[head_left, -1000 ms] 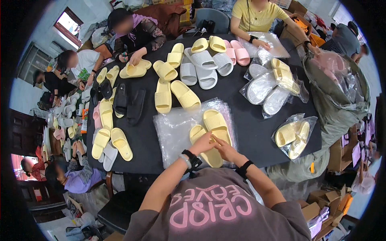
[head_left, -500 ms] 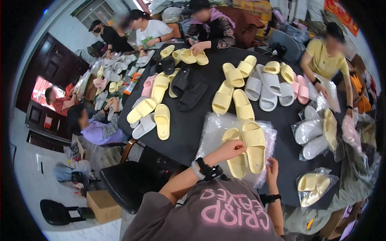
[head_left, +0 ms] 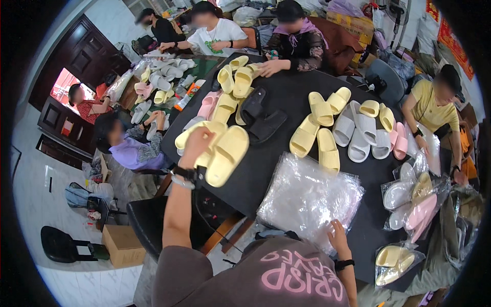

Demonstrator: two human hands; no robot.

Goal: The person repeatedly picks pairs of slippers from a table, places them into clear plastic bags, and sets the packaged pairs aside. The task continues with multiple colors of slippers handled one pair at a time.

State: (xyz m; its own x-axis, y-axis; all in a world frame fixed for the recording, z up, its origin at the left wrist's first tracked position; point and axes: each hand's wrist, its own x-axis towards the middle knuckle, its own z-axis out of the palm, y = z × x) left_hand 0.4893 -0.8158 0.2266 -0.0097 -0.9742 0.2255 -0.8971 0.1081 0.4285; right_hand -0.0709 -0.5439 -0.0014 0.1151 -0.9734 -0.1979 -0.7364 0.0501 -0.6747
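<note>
My left hand (head_left: 197,146) is stretched out over the left part of the table, fingers closed on pale yellow slides; the nearest yellow slide (head_left: 227,156) lies tilted beside it. Which straps the fingers grip is partly hidden. Under and behind it are more yellow slides and a pink slide (head_left: 208,105). A pair of black slides (head_left: 263,117) rests just to the right. My right hand (head_left: 338,238), fingers apart, lies at the near right edge of a stack of clear plastic bags (head_left: 307,197), touching it.
Yellow, grey and pink slides (head_left: 400,140) sit beyond the bags. Bagged slides (head_left: 396,263) lie along the right side. Several people work around the tables, one in a yellow shirt (head_left: 434,107) at the right. A black chair (head_left: 158,225) stands at my left.
My left hand has moved left from the bag stack, and the yellow pair that lay on the bags is gone from there. My right hand has come onto the stack's edge. The view has shifted.
</note>
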